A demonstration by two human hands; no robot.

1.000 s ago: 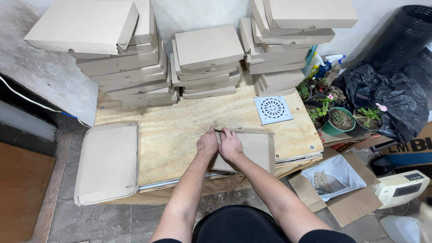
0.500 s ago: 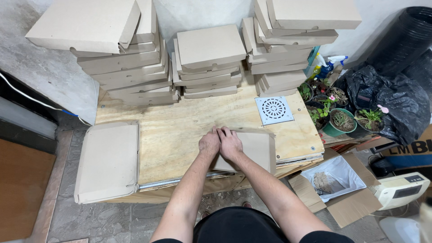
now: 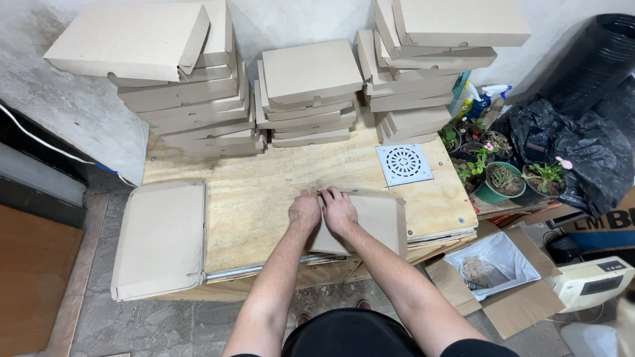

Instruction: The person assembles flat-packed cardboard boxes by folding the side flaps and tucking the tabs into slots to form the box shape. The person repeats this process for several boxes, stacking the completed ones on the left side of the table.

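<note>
A flat cardboard box blank [image 3: 377, 221] lies on the plywood table [image 3: 258, 192] in front of me. My left hand [image 3: 303, 210] and my right hand [image 3: 338, 207] rest side by side on its far left corner, fingers pinching the upper edge flap. Both hands press on the cardboard; the part of the blank under them is hidden.
A stack of flat blanks [image 3: 161, 238] overhangs the table's left end. Three stacks of folded boxes [image 3: 307, 92] stand against the back wall. A white square drain grate [image 3: 403, 164] lies at the right. Potted plants [image 3: 504, 178], black bags and an open carton [image 3: 496, 277] crowd the right side.
Both hands stay on the same corner of the blank; the fingers shift slightly along the flap edge. Nothing else moved.
</note>
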